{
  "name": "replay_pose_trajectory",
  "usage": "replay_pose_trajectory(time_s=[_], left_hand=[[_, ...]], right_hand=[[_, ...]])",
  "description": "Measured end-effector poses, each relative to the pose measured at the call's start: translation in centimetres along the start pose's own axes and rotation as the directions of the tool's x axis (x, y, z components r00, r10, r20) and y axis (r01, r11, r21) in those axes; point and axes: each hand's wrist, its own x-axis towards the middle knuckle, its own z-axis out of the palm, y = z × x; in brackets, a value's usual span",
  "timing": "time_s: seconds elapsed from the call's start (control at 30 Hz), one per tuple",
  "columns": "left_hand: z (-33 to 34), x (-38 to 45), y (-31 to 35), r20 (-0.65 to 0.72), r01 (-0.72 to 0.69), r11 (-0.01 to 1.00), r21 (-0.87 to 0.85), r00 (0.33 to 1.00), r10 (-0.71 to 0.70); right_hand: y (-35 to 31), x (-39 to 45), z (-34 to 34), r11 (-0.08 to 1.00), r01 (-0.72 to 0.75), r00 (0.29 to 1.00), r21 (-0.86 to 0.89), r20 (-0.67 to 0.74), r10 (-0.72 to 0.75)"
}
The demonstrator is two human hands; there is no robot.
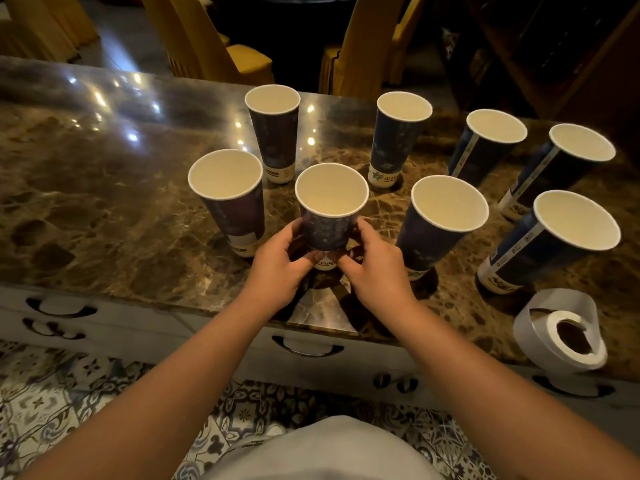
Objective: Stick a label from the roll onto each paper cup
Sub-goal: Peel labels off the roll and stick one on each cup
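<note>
Glossy marble worktop [104,202] carrying tapered paper cups; left hand [277,261] and right hand [375,268] fingers curling round middle cup [329,216]; label roll [561,332] sitting right.

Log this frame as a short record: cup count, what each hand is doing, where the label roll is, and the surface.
cups: eight paper cups, all upright and open
held cup: centre cup, gripped low on its sides
left hand: curled round held cup
right hand: curled round held cup
label roll: near the counter's front right edge, untouched, tail loose
surface: marble counter
</note>
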Motion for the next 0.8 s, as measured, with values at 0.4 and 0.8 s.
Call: replay_pose_trajectory(time_s=[0.4, 0.8], left_hand=[[2.0, -7.3, -0.9, -0.146, -0.107, 0.971, 0.214, 0.979, 0.14], [19.0, -8.1, 6.3, 0.571, -0.62, 0.771, 0.143, 0.688, 0.448]], right_hand=[[2.2, -5.5, -2.5, 0.998, -0.01, 1.0, -0.06, 0.007, 0.011], [11.3, -14.2, -15.2, 0.978, 0.06, 0.896, -0.199, -0.421, -0.14]])
